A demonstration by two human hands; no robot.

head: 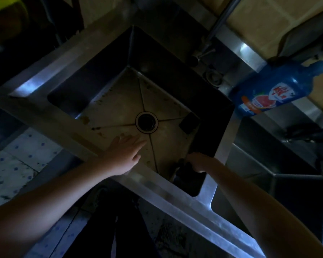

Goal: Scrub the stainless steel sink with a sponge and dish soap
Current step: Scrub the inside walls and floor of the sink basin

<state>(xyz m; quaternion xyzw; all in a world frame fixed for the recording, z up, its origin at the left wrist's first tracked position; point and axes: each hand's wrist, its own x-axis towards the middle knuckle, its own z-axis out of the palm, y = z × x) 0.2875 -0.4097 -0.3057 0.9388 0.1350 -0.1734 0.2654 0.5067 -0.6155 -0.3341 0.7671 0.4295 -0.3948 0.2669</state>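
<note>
The stainless steel sink [45,116] fills the middle of the dim head view, with a round drain [146,121] at the centre of its stained floor. My left hand [124,153] rests flat on the near rim, fingers spread and reaching over the basin. My right hand [199,162] is down in the near right corner, closed over a dark sponge [185,169]. A blue dish soap bottle [274,90] stands on the rim at the right. A second dark rectangular pad [188,122] lies on the sink floor by the right wall.
A faucet pipe [215,28] rises at the back rim. Another steel basin [268,175] adjoins on the right. Tiled wall [265,21] lies behind, patterned floor tiles [21,164] to the left, and my dark trousers [108,224] below.
</note>
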